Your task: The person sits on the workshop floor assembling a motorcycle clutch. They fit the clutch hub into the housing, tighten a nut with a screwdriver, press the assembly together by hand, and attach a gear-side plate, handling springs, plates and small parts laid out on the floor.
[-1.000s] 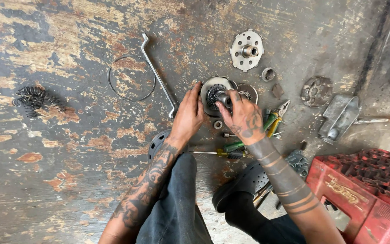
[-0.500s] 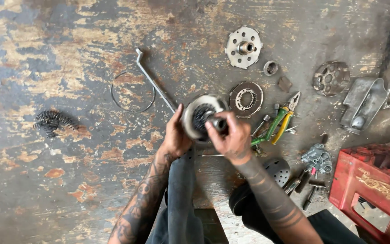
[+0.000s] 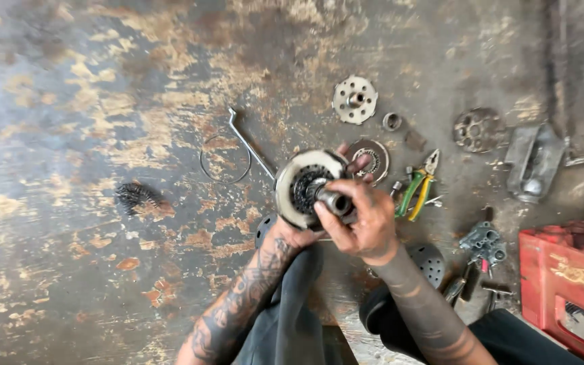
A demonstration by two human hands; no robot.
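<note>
**Both hands on a round clutch part above a worn floor**

Near the middle of the frame, the left hand [image 3: 297, 233] comes up from the lower centre on a tattooed forearm and cups the disc [image 3: 307, 187] from below and behind; its fingertips [image 3: 358, 164] show past the disc's upper right rim. The right hand [image 3: 366, 220] reaches in from the lower right, its forearm dark with grime, and closes thumb and fingers around a short steel hub [image 3: 334, 201] that sticks out of the disc's centre. So both hands are clenched on the one assembly — the left on the rim, the right on the hub — and hold it tilted, clear of the floor.

The disc is round, with a pale, smooth outer band and a dark toothed core. The floor [image 3: 103, 101] is concrete, stained grey and rust-brown, its surface flaking. Upper right of the disc lies a flat metal plate [image 3: 355, 99] ringed with holes; beside that a small ring [image 3: 392, 122]. Just right of the disc sits a bearing plate [image 3: 371, 159], then pliers [image 3: 417, 186] with green and yellow grips. To the left lie a bent rod [image 3: 248, 143], a thin wire ring [image 3: 225, 159] and a black wire brush [image 3: 136, 197]. A red plastic crate [image 3: 562, 277] fills the lower right corner.
</note>
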